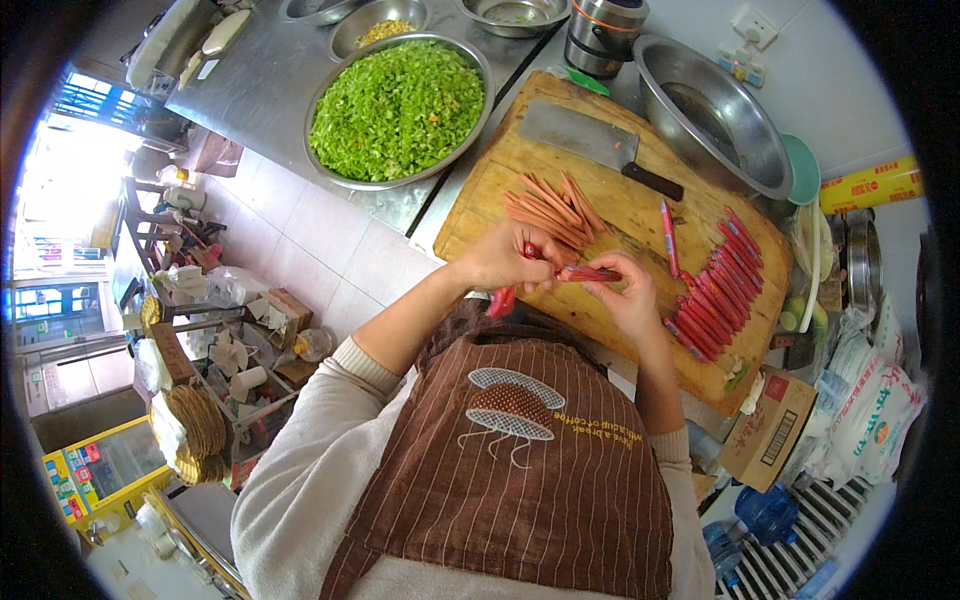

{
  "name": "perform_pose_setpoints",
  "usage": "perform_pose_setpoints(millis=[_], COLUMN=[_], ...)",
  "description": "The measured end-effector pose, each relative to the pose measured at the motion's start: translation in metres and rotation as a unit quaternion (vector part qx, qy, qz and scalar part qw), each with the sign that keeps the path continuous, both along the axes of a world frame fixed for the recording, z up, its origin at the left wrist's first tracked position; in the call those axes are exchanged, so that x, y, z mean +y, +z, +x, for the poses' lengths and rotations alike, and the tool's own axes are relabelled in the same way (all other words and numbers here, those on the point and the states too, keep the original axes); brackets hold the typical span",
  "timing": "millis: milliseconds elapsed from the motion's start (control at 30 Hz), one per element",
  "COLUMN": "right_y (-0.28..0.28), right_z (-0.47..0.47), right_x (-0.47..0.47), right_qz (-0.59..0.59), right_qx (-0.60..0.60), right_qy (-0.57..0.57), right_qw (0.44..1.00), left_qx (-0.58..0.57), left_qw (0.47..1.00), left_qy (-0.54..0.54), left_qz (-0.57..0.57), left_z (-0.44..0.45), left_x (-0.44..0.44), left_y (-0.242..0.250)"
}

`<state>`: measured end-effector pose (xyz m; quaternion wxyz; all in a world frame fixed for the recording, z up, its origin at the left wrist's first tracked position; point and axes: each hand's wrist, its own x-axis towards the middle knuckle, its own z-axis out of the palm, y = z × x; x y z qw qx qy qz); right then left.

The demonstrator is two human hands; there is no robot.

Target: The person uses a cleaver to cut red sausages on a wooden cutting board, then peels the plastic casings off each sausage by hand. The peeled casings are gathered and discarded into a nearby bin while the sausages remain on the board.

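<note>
My left hand (514, 259) and my right hand (622, 289) meet over the near edge of a wooden cutting board (630, 217). Between them is a sausage in a red wrapper (591, 274), its right end in my right fingers and its left end at my left fingertips. Red wrapper pieces (501, 301) hang under my left hand. Just beyond that hand lies a pile of bare pinkish sausages (555, 206). Wrapped red sausages (720, 292) lie in a slanting row at the right, with one more (669, 238) apart from them. A cleaver (581, 133) rests flat at the board's far side.
A steel bowl of chopped green vegetable (482, 105) stands on the steel table (255, 112) at the left. Behind the board are an empty-looking steel basin (652, 52) and a steel container (604, 37). A cardboard box (765, 431) stands below the board's right corner.
</note>
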<state>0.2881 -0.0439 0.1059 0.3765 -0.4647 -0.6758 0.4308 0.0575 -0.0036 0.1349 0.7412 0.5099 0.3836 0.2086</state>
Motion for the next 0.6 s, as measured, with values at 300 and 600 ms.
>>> perform_pose_setpoints(millis=[300,600], right_y=[-0.016,0.003], right_z=[-0.052,-0.066], right_x=[-0.019,-0.018], right_qz=[-0.184,-0.183], right_qx=[0.376,0.429], right_qy=[0.04,-0.034], right_qw=[0.907,0.884], left_qx=[-0.137,-0.161], left_qw=[0.989,0.978], left_qy=[0.06,0.057], left_qz=[-0.012,-0.12], left_z=[0.001,-0.003], left_x=[0.005,0.006], left_y=[0.001,0.012])
